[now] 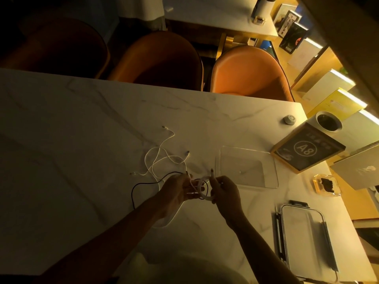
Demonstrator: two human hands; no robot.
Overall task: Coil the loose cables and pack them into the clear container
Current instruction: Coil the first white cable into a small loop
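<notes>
My left hand holds a small coil of white cable just above the marble table. My right hand pinches the free end of that cable, its plug pointing up. A black cable trails left from my left hand across the table. Loose white cables lie tangled beyond my hands. The clear container stands open and holds nothing, just right of my right hand.
The container's lid lies at the near right. A sign marked A8, a white cup, a small round knob and an amber ashtray crowd the right edge. Orange chairs line the far side.
</notes>
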